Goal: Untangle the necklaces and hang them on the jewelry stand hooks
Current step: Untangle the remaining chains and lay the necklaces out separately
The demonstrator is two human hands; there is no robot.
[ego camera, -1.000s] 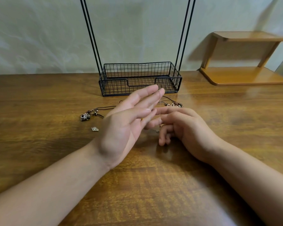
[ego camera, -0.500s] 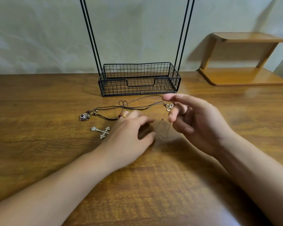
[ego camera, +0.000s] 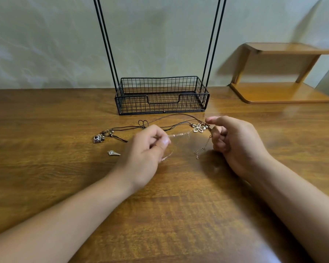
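While our left hand (ego camera: 146,149) pinches one end of the thin chain (ego camera: 180,134) & our right hand (ego camera: 234,141) pinches the other w/ its clasp tail dangling, the cord necklaces (ego camera: 165,126) lie on the table (ego camera: 46,177) in front of the jewelry stand (ego camera: 161,95).

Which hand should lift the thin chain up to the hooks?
Probably the right hand: it pinches the thin chain by its clasp end, nearer the stand. The left hand pinches the chain's middle, so it could keep it off the dark cords.
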